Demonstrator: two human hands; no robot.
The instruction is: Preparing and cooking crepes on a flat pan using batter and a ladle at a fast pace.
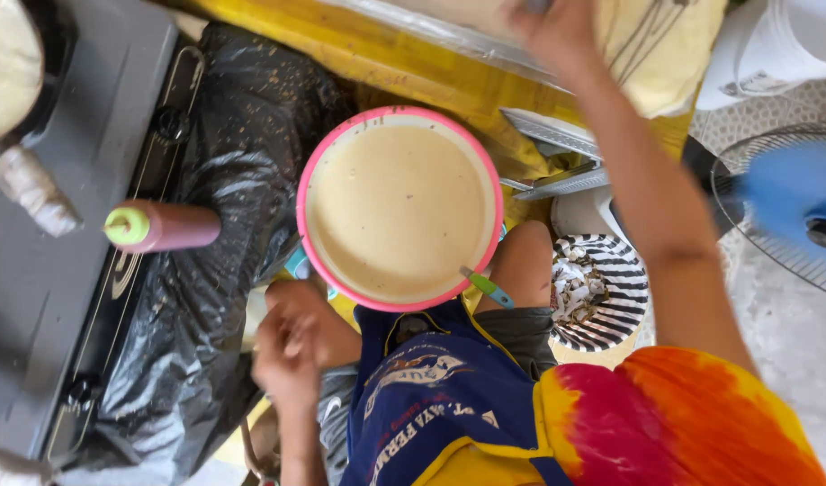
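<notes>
A pink-rimmed bowl (303, 211) full of smooth beige batter sits in front of my knees, and a green-handled spoon (488, 287) rests on its near rim. My left hand (287, 346) is blurred, curled into a fist by my left knee, just below and left of the bowl. Stretched far forward, my right hand (557, 27) touches a clear plastic-covered tray (413, 22) at the top edge. Its fingers are cut off by the frame.
A reddish squeeze bottle with a green cap (166, 225) lies on a grey stove (53, 252) beside a crumpled black plastic bag (224, 162). A striped bowl of eggshells (602, 292), a blue fan (791, 198), a white bucket (773, 45) and a yellow cloth (660, 54) stand to the right.
</notes>
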